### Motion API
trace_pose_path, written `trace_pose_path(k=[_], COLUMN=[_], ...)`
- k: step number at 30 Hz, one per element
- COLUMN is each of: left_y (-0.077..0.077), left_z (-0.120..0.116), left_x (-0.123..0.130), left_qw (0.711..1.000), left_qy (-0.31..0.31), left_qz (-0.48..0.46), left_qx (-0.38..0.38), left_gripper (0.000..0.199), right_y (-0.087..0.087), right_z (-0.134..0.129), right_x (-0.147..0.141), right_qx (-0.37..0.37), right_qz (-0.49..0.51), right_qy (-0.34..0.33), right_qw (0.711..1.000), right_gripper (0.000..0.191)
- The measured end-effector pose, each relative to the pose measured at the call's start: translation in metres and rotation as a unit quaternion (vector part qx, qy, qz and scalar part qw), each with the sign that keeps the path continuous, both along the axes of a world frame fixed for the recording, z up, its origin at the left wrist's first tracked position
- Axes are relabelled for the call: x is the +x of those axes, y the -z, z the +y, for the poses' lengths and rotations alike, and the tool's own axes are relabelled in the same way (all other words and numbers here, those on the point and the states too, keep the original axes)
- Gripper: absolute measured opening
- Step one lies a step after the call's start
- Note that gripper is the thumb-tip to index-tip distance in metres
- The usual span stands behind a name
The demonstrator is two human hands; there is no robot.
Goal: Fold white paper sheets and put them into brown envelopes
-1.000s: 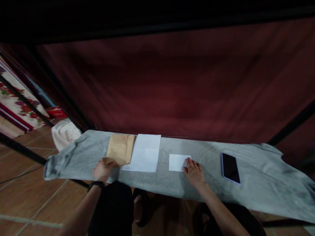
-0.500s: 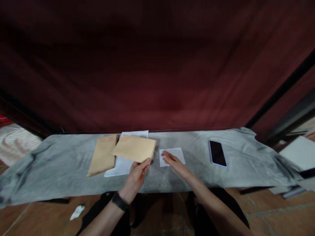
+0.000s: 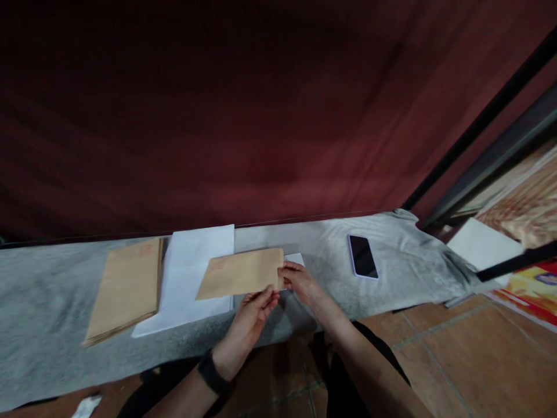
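A brown paper envelope (image 3: 243, 271) with faint red print near its left end is held above the table, its long side running left to right. My left hand (image 3: 255, 310) pinches its lower edge near the right end, thumb on top. At that same end, my right hand (image 3: 298, 278) has its fingers closed on the envelope's short edge; the fingertips are partly hidden. Behind the right hand and the envelope, a small white slip of paper (image 3: 297, 259) shows in part. Under the envelope's left part lies a larger white paper sheet (image 3: 185, 278).
A stack of brown envelopes (image 3: 126, 284) lies at the left on the grey cloth (image 3: 326, 238) covering the narrow table. To the right is a phone (image 3: 363, 256) with a dark screen. A dark red curtain (image 3: 261, 145) hangs behind, and a black bar (image 3: 478, 122) slants at right.
My right hand has moved from over the white slip to the envelope's right end and closed on it. The envelope now partly covers the slip. The view has turned right.
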State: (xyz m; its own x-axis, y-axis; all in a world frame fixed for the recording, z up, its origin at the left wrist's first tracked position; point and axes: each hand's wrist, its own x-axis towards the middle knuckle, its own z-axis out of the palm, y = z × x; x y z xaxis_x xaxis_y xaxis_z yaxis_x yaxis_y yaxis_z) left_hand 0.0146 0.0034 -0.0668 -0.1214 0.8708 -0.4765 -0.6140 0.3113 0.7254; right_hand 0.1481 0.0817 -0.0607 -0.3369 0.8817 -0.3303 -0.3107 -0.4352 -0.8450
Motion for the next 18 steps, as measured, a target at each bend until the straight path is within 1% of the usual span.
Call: trace_pose_path(k=[2,4,5,6,7,8,9,10,11,12,13,14,15,16,17,18], left_y=[-0.003,-0.01,-0.015,-0.021,-0.027,-0.032,-0.037,-0.04,-0.042,-0.041,-0.039,-0.035,-0.031,-0.026,-0.021,-0.017], left_z=[-0.006,-0.011,-0.012,-0.012,-0.009,-0.005,0.0,0.007,0.014,0.021,0.026,0.03,0.033,0.034,0.034,0.034], left_x=[0.003,0.005,0.004,0.0,-0.005,-0.013,-0.021,-0.031,-0.04,-0.049,-0.056,-0.061,-0.064,-0.066,-0.067,-0.067], left_qw=[0.999,0.992,0.982,0.967,0.946,0.915,0.869,0.805,0.731,0.659,0.597,0.543,0.505,0.478,0.462,0.454], left_qy=[0.04,0.128,0.187,0.243,0.28,0.288,0.245,0.209,0.187,0.176,0.171,0.188,0.203,0.221,0.239,0.253], left_qz=[0.006,0.012,0.034,0.077,0.148,0.252,0.38,0.495,0.594,0.675,0.733,0.771,0.793,0.804,0.808,0.809], left_qx=[-0.002,-0.007,0.002,0.024,0.067,0.13,0.2,0.254,0.279,0.281,0.277,0.275,0.274,0.275,0.276,0.274], left_gripper=[0.031,0.038,0.041,0.044,0.046,0.045,0.04,0.044,0.055,0.072,0.087,0.098,0.108,0.114,0.118,0.12], right_y=[-0.001,-0.002,-0.001,-0.001,0.0,0.0,0.0,0.0,0.0,0.0,-0.001,-0.002,-0.004,-0.005,-0.006,-0.008], right_z=[0.002,0.007,0.011,0.015,0.018,0.022,0.024,0.026,0.027,0.026,0.026,0.025,0.023,0.022,0.022,0.021], right_x=[-0.002,-0.004,-0.003,-0.002,0.0,0.003,0.006,0.01,0.013,0.015,0.017,0.018,0.018,0.018,0.018,0.017], right_qx=[0.016,0.048,0.07,0.094,0.12,0.143,0.161,0.172,0.178,0.181,0.184,0.187,0.188,0.188,0.188,0.188], right_qz=[0.004,-0.005,-0.017,-0.033,-0.051,-0.068,-0.08,-0.086,-0.085,-0.08,-0.075,-0.071,-0.07,-0.073,-0.076,-0.078], right_qy=[-0.029,-0.045,-0.045,-0.042,-0.04,-0.044,-0.053,-0.068,-0.086,-0.103,-0.115,-0.122,-0.124,-0.124,-0.124,-0.126], right_qw=[0.999,0.998,0.996,0.994,0.991,0.986,0.982,0.979,0.977,0.975,0.973,0.972,0.972,0.972,0.971,0.971], right_gripper=[0.035,0.033,0.03,0.027,0.024,0.022,0.021,0.02,0.02,0.021,0.022,0.022,0.024,0.025,0.026,0.026])
